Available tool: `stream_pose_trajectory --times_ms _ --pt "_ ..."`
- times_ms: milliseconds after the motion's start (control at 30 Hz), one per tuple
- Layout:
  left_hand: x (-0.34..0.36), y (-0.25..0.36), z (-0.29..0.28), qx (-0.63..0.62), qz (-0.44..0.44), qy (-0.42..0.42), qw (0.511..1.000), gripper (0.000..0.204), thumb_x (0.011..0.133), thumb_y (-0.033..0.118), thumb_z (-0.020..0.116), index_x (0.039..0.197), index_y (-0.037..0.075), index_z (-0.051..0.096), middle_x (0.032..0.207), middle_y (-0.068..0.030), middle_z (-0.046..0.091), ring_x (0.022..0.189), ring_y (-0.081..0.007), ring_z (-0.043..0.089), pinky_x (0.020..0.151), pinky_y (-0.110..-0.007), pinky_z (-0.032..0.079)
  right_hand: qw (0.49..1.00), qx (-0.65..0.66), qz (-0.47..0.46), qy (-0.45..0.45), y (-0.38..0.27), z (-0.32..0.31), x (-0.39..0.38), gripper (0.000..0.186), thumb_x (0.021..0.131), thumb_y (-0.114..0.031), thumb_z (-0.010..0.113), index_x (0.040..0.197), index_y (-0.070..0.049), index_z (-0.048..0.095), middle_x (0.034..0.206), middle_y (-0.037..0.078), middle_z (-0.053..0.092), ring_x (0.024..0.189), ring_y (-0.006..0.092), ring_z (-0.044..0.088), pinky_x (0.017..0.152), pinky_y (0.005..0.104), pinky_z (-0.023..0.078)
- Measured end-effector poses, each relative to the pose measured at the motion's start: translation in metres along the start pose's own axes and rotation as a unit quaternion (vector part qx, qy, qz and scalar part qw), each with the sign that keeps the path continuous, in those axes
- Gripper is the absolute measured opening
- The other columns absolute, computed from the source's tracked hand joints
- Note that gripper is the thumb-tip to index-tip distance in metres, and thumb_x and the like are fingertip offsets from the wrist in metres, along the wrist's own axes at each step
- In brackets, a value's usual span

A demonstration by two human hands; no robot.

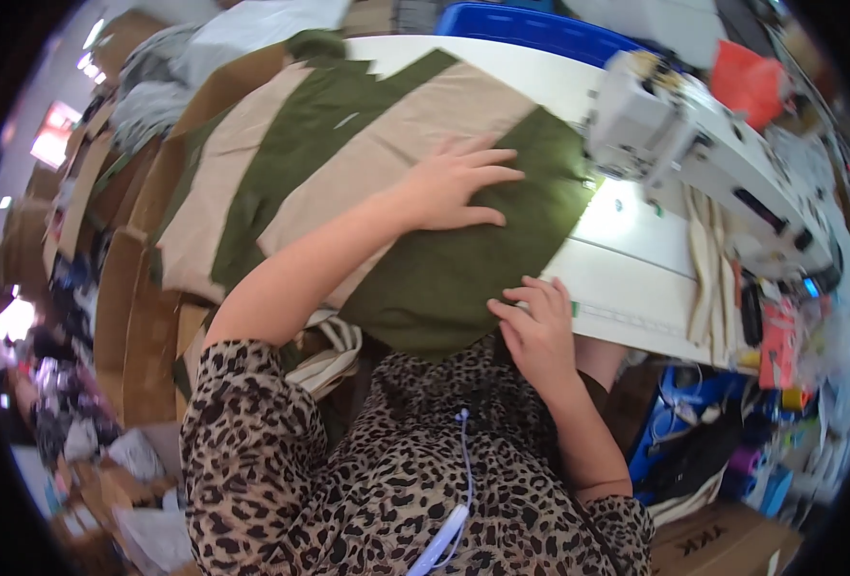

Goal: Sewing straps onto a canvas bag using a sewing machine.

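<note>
Wide cloth [444,278], green with beige bands, lies across the bench [627,298], its left part reaching over an open cardboard box [146,317] and its near edge rounding toward the person's lap. Left hand [459,187]: palm down on the cloth, near the seam between a beige band and the large green area; its fingers are spread and straight, gripping nothing. Right hand [542,331]: at the near right edge of the cloth, fingers slightly bent — whether they pinch the edge or merely rest beside it cannot be told. Sewing machine [732,168], white, stands on the right side of the bench; its lamp lights the white surface below the head. The right corner of the cloth reaches just beside that head — contact is unclear. Cream strips [704,278] lie lengthwise on the bench, to the right of the lit patch. Blue bin [540,31] sits at the far edge, beyond the cloth. Striped fabric [334,350] shows below the left forearm, beside the person's leopard-print clothing [425,480].
</note>
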State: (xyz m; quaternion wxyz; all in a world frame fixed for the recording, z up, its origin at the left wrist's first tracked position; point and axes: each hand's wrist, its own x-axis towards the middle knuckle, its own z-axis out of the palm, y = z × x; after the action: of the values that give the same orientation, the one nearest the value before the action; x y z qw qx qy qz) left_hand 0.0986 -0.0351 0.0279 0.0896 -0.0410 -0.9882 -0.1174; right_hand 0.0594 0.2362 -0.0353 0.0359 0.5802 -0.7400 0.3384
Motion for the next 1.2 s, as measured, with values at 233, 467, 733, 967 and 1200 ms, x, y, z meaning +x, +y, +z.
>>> stream_pose_trajectory --times_ms 233,467,733,967,1200 --pt "-0.031 0.052 0.023 0.137 -0.257 -0.103 0.951 0.079 0.094 0.062 0.058 0.157 0.021 0.036 0.165 -0.0134 0.026 0.150 -0.0400 0.026 0.109 -0.075 0.026 0.998 0.025 0.035 0.042 0.036 -0.052 -0.019 0.023 0.080 -0.005 0.071 0.102 -0.011 0.071 0.114 0.007 0.064 0.116 0.0292 0.058 0.108 0.0476 0.039" --pt "-0.035 0.047 0.053 0.061 -0.178 0.037 0.981 0.078 0.093 0.055 0.063 0.154 0.011 0.039 0.162 -0.0195 0.026 0.150 -0.0401 0.024 0.114 -0.073 0.015 0.859 -0.306 0.306 0.276 0.143 -0.132 -0.024 0.034 0.083 -0.016 0.074 0.116 -0.013 0.066 0.109 0.010 0.064 0.110 0.0325 0.059 0.101 0.0504 0.038" --pt "0.014 0.098 0.009 -0.464 -0.173 0.010 0.869 0.044 0.098 0.015 0.066 0.138 0.002 0.052 0.131 -0.0116 0.062 0.105 -0.0219 0.068 0.089 -0.032 0.056 0.953 -0.063 0.105 0.276 0.076 -0.129 -0.027 0.020 0.078 0.009 0.068 0.092 -0.005 0.068 0.104 0.013 0.067 0.088 0.0269 0.067 0.064 0.0318 0.053" --pt "0.088 0.129 0.045 -0.662 -0.304 -0.219 0.649 0.061 0.095 0.022 0.072 0.141 -0.004 0.042 0.107 -0.0106 0.061 0.081 -0.0174 0.065 0.069 -0.033 0.060 0.975 0.159 -0.152 -0.004 -0.028 -0.100 -0.029 0.015 0.076 -0.010 0.071 0.090 -0.006 0.066 0.097 0.006 0.065 0.088 0.0247 0.065 0.074 0.0346 0.052" --pt "0.096 0.134 0.043 -0.533 -0.248 -0.235 0.774 0.045 0.097 0.018 0.067 0.133 -0.002 0.049 0.103 -0.0092 0.062 0.074 -0.0133 0.061 0.063 -0.028 0.055 0.898 0.334 -0.215 -0.188 -0.053 -0.056 -0.053 0.014 0.082 -0.016 0.066 0.096 -0.010 0.066 0.109 0.001 0.064 0.104 0.0224 0.061 0.086 0.0360 0.051"
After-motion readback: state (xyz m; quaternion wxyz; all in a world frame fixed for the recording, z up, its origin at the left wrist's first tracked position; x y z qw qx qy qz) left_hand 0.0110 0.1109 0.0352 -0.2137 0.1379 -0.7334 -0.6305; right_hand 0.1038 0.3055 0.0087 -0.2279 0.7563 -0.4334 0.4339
